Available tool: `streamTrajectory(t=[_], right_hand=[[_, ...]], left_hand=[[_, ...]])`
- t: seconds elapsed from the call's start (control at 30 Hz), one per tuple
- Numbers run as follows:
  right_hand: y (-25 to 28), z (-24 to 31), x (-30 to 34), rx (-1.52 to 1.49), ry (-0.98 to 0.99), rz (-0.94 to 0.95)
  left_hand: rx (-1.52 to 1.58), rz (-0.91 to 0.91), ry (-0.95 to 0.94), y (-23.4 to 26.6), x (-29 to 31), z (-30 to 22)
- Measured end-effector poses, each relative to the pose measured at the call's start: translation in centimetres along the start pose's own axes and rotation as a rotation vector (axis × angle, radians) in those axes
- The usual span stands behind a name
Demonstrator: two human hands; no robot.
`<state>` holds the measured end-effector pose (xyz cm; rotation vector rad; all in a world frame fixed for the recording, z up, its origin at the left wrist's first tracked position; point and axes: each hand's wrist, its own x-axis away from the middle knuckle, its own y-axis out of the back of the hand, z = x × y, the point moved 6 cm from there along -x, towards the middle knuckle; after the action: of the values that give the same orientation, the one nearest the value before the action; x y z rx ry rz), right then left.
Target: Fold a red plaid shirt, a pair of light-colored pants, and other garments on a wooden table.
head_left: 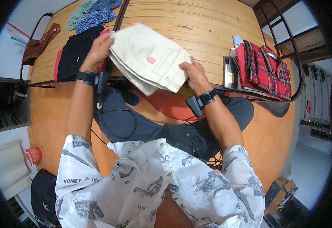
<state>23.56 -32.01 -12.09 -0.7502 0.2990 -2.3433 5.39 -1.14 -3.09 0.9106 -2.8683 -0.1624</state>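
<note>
Seen from above, a person in a white printed shirt (135, 190) sits with dark-clad legs (128, 117) at the near side of a slatted wooden desk (188, 30). Both hands hold up a folded cream garment (135, 45), which has a small reddish patch. The garment is in the middle, over the near edge of the desk, tilted. The left hand (100, 49) has its grip closed on the left end; the right hand (195, 75) holds the right end, thumb on top. A black strap (86, 78) circles the left wrist, another the right.

On the left of the desk lies a black cloth (76, 57); beyond it are blue patterned (97, 21) and green (78, 17) cloths. A brown cloth (40, 43) lies farther left. On the right, a red plaid shirt (268, 70) tops a pile, with a phone (230, 72) just to its left.
</note>
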Motion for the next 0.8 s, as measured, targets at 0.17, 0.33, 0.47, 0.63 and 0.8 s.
streamTrajectory(t=[0.17, 0.33, 0.47, 0.63, 0.8], right_hand=[[1.5, 1.7, 0.6, 0.158, 0.138, -0.158], [-0.2, 4.0, 0.7, -0.013, 0.113, -0.047], [-3.0, 5.7, 1.7, -0.162, 0.091, 0.032], [-4.7, 7.0, 2.4, -0.093, 0.234, 0.052], [-2.1, 8.2, 2.8, 0.172, 0.308, -0.133]], left_hand=[[-0.227, -0.095, -0.027, -2.4, 1.2, 3.1], [-0.989, -0.137, -0.462, -6.0, 4.7, -1.8], [-1.039, 0.217, -0.706, -16.1, 10.1, -5.9], [-0.820, 0.136, -0.672, -16.6, 9.3, -4.0], [-0.104, -0.020, -0.387, -11.6, 5.7, -4.5]])
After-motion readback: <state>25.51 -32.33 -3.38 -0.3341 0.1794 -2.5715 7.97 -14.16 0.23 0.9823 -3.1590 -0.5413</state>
